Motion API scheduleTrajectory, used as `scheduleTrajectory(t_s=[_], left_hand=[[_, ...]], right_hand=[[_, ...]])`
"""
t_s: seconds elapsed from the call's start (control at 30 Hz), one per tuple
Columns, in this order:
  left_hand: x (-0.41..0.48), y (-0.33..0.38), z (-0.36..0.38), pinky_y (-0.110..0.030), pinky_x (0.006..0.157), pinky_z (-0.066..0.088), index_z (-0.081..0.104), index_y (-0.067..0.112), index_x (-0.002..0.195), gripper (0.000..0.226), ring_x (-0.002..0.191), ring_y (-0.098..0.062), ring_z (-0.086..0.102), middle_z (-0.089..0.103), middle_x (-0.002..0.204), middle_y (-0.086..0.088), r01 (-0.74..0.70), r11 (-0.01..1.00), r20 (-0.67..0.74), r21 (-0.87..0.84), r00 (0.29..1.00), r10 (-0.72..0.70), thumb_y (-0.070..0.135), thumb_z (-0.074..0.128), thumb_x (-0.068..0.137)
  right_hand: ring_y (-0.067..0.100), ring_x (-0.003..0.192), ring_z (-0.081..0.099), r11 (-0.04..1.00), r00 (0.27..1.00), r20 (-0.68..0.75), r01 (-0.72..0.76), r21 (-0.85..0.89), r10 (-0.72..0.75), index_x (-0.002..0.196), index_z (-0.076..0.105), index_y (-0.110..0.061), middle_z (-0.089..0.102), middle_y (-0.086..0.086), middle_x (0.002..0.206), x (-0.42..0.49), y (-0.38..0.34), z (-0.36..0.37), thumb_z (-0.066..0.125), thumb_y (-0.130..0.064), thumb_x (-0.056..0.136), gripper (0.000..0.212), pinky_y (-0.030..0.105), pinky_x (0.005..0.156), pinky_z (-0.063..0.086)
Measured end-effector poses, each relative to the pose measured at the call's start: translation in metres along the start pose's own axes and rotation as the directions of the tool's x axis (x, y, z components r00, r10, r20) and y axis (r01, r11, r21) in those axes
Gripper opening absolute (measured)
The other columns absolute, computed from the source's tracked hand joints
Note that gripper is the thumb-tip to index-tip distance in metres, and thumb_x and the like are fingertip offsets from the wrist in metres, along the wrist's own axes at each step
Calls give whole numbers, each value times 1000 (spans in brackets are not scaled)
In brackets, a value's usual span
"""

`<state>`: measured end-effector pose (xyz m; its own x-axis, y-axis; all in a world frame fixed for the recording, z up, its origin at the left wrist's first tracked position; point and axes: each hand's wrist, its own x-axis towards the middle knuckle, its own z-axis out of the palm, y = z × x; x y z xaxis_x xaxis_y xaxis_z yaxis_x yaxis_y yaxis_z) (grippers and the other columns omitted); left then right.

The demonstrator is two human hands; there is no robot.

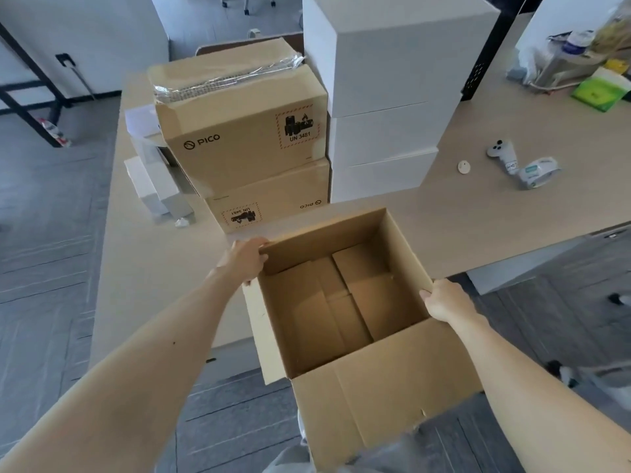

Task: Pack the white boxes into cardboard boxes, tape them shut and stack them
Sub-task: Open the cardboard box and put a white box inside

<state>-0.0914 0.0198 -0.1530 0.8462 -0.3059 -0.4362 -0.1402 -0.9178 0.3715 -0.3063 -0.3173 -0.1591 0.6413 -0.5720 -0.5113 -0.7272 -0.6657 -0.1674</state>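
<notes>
An open, empty cardboard box (pixel 341 302) is held at the table's near edge, partly over the floor, its flaps folded outward. My left hand (pixel 244 257) grips its far left corner. My right hand (pixel 444 300) grips the right wall's top edge, thumb inside. Behind it, two taped PICO cardboard boxes (pixel 246 145) stand stacked. To their right rises a stack of three white boxes (pixel 386 97). A roll of tape (pixel 537 172) lies on the table at the right.
The beige table (pixel 461 213) also carries small white boxes (pixel 153 186) at the left, a white controller (pixel 502 153), a small round disc (pixel 463 166) and a green tissue pack (pixel 599 92) with clutter at the far right. Grey floor surrounds the table.
</notes>
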Motion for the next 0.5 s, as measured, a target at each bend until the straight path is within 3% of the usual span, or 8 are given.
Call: scheduleTrajectory(t_s=[0.17, 0.33, 0.5], left_hand=[[9, -7, -4, -42, 65, 61, 65, 20, 116, 20, 63, -30, 68, 65, 94, -12, -30, 999, -114, 12, 993, 31, 27, 51, 103], [23, -21, -17, -44, 78, 58, 66, 18, 123, 28, 82, -40, 67, 65, 104, -16, 29, 998, -194, 62, 981, -17, 31, 53, 102], [39, -37, -30, -47, 87, 55, 65, 14, 128, 34, 101, -45, 63, 65, 120, -22, 85, 996, -255, 34, 964, -73, 31, 55, 101]], right_hand=[[32, 103, 61, 1000, 999, 17, 27, 2, -27, 132, 52, -2, 63, 15, 116, 1, -8, 5, 44, -36, 103, 45, 33, 76, 47], [33, 114, 58, 998, 997, 49, 58, -17, -57, 139, 46, -3, 58, 14, 129, 3, -36, 9, 41, -38, 104, 50, 38, 89, 48], [31, 117, 57, 995, 994, 55, 95, -23, -94, 142, 42, -4, 56, 14, 133, 16, -69, 2, 40, -36, 104, 49, 36, 90, 47]])
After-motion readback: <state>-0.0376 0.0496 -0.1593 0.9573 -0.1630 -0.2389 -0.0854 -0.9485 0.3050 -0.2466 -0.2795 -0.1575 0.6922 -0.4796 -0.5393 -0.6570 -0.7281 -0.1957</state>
